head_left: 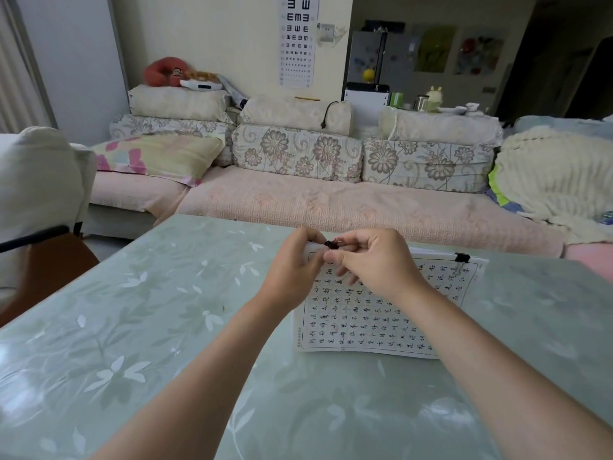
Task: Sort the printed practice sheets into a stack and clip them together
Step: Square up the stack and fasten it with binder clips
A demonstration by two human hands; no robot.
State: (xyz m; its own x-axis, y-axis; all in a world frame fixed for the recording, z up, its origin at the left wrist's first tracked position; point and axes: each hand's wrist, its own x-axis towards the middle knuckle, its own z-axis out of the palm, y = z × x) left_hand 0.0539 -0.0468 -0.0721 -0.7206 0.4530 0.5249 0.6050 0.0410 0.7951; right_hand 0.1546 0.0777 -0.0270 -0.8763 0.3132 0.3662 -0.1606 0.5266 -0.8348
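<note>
Home living room here: a long sofa (331, 207) with floral cushions (298, 151) just beyond the fingers (306, 235), eye chart (297, 38) on the wall (232, 44) above them, fridge (368, 58) farther back

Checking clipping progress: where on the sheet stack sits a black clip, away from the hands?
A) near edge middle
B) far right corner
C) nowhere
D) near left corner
B: the black clip sits on the sheet stack's far right corner; the right hand pinches a second clip.

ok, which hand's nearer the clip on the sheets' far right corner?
Right. Right hand, pinching a second clip, is left of the corner clip; left hand lies further left.
</note>
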